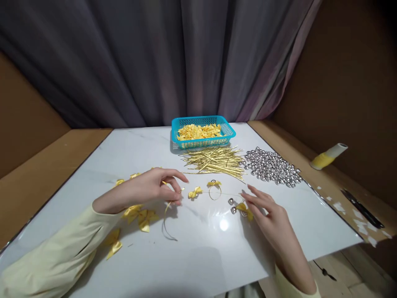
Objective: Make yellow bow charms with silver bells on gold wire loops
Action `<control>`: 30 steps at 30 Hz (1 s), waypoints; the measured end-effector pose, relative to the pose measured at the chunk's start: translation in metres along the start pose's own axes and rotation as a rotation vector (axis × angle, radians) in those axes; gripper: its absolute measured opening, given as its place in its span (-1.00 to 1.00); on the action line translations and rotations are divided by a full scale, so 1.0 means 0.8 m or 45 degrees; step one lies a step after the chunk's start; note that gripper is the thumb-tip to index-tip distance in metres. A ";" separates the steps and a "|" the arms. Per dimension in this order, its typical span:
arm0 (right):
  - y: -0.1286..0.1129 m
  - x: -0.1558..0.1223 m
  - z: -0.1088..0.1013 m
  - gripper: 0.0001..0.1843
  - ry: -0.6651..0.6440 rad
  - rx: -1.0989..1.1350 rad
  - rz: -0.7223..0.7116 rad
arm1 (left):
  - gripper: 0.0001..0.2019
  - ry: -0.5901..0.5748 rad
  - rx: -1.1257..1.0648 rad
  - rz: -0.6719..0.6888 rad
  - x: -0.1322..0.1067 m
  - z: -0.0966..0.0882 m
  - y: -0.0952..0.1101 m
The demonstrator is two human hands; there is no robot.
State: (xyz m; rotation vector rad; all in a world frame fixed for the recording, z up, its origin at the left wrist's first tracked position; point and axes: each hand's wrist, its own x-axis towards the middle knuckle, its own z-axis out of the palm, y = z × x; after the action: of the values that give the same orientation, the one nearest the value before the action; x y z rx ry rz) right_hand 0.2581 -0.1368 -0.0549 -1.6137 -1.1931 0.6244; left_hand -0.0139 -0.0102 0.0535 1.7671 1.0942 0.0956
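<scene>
My left hand (167, 188) is closed in a pinch on a gold wire tie (166, 219), whose curved tail hangs below the fingers. My right hand (263, 209) is held low on the right, fingers stretched out and apart, tips beside the end of a thin wire (221, 193). Partly under those fingers are a yellow ribbon bow (241, 206) and a few silver heart beads (230, 201). Between the hands lie another yellow bow with a bead (195, 192) and a gold wire loop (215, 192) topped by a bow. Whether the right fingertips grip the wire is hard to see.
A blue basket (203, 143) of yellow bows stands at the back. In front lies a pile of gold wire ties (214, 160), with heart beads (273, 165) heaped rightward. Loose bows (144, 219) surround my left forearm. A roll (328, 156) and black cutter (364, 209) lie far right.
</scene>
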 end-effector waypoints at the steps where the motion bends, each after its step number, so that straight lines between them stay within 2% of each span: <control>1: -0.006 -0.006 0.003 -0.68 0.062 -0.026 -0.040 | -0.72 0.030 -0.040 0.030 -0.003 0.004 0.006; 3: -0.022 -0.024 0.015 -0.68 0.106 0.051 -0.059 | -0.75 0.148 -0.122 0.089 -0.008 0.017 0.016; 4: -0.032 -0.035 0.025 -0.74 -0.016 0.182 -0.050 | -0.77 0.211 -0.155 0.116 -0.010 0.025 0.019; 5: -0.041 -0.045 0.038 -0.76 -0.256 0.358 -0.005 | -0.78 0.278 -0.210 0.157 -0.012 0.034 0.022; 7: -0.058 -0.062 0.067 -0.67 -0.880 0.832 0.200 | -0.80 0.373 -0.459 0.235 -0.015 0.053 0.027; 9: -0.072 -0.069 0.094 -0.38 -1.044 1.035 0.219 | -0.86 0.349 -0.572 0.302 -0.018 0.069 0.030; 10: -0.078 -0.069 0.104 -0.25 -1.020 1.122 0.211 | -0.89 0.334 -0.594 0.302 -0.020 0.075 0.031; 13: -0.088 -0.061 0.115 -0.37 -0.813 1.321 0.247 | -0.92 0.274 -0.648 0.299 -0.025 0.081 0.033; 15: -0.089 -0.055 0.109 -0.52 -0.684 1.399 0.310 | -0.91 0.238 -0.688 0.314 -0.027 0.079 0.032; 18: -0.084 -0.049 0.097 -0.64 -0.541 1.471 0.413 | -0.92 0.143 -0.724 0.360 -0.025 0.076 0.029; 20: -0.079 -0.047 0.089 -0.67 -0.447 1.503 0.438 | -0.94 0.067 -0.732 0.386 -0.023 0.077 0.028; 23: -0.073 -0.043 0.080 -0.63 -0.324 1.403 0.418 | -0.94 0.011 -0.742 0.377 -0.021 0.076 0.028; 26: -0.068 -0.041 0.071 -0.57 -0.306 1.364 0.348 | -0.91 -0.018 -0.780 0.348 -0.021 0.075 0.029; 30: -0.062 -0.042 0.059 -0.55 -0.529 1.561 0.243 | -0.88 -0.090 -0.905 0.311 -0.016 0.078 0.023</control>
State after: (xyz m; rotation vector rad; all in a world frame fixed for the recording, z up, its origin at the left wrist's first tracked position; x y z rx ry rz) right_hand 0.1866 -0.1471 -0.0319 -0.5426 -0.6366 1.4923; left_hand 0.0223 -0.0649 0.0428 1.2322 0.6661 0.5039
